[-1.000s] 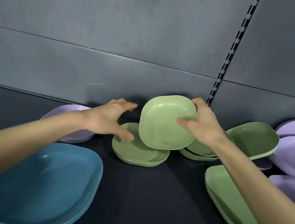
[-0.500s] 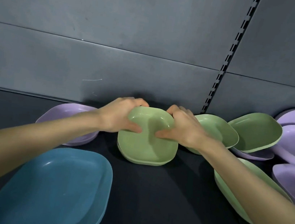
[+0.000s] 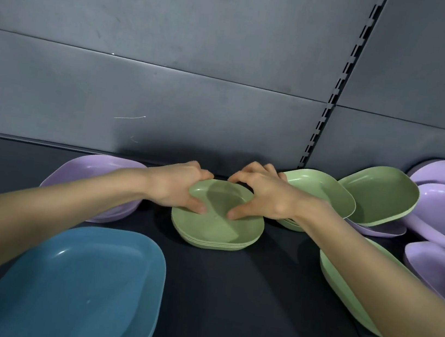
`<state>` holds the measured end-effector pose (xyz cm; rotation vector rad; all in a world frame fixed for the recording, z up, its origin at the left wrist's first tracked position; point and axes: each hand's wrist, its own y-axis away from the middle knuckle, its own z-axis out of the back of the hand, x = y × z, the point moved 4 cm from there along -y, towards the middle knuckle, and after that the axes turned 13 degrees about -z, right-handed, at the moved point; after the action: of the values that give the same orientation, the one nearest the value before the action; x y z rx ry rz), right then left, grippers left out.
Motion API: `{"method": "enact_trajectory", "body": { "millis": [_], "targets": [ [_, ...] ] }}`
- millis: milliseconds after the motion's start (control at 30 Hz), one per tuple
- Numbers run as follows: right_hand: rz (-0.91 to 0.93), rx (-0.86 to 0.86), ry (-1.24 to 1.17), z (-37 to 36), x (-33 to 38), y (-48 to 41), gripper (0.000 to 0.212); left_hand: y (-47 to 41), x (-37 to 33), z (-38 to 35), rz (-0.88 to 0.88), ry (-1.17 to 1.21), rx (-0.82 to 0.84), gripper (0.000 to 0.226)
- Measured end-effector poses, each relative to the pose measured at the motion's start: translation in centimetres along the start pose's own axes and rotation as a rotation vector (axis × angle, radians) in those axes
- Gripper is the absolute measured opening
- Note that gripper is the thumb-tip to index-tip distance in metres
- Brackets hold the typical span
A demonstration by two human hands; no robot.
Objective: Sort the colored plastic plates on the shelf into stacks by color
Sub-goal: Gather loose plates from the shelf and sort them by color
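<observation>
Green stack (image 3: 211, 242), centre: my left hand (image 3: 178, 189) and right hand (image 3: 267, 200) grip the top plate (image 3: 220, 218) by its far rim, thumbs inside; I'd square its corners before releasing.

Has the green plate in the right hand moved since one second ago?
Yes. The green plate came down onto the green stack by the back wall, where the left hand and right hand grip it.
</observation>
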<state>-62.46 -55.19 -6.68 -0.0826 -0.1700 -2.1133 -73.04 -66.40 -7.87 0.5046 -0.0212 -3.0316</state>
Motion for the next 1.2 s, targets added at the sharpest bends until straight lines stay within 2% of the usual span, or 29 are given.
{"method": "enact_trajectory", "body": {
  "millis": [133,233,467,567,800,967,1100,1200],
  "targets": [
    [-0.009,-0.028,0.013,0.3,-0.4,0.4,0.067,-0.2,-0.3,0.3,0.001,-0.088,0.058,0.056],
    [-0.054,-0.105,-0.035,1.6,-2.1,1.2,0.063,-0.8,-1.2,1.2,-0.033,-0.15,-0.024,0.063],
    [-0.201,-0.228,-0.023,5.2,-8.5,3.3,0.049,-4.4,-5.5,3.0,-0.152,-0.083,-0.208,0.047],
    [-0.233,-0.245,-0.039,5.8,-11.2,3.5,0.047,-6.3,-7.3,2.5,-0.155,-0.095,-0.194,0.046],
    [-0.223,-0.2,-0.048,5.3,-14.5,2.2,0.052,-10.1,-8.1,0.8,0.018,-0.134,-0.169,0.062],
    [-0.211,-0.119,-0.051,4.7,-15.2,0.9,0.059,-11.0,-7.0,-0.1,0.175,-0.064,-0.119,0.072],
    [-0.212,-0.081,-0.074,4.4,-15.1,0.3,0.06,-11.1,-6.7,-0.3,0.237,-0.002,-0.171,0.07],
    [-0.219,-0.081,-0.118,4.3,-15.0,-0.2,0.065,-11.2,-6.4,-0.3,0.243,0.035,-0.207,0.061]
  ]
}}
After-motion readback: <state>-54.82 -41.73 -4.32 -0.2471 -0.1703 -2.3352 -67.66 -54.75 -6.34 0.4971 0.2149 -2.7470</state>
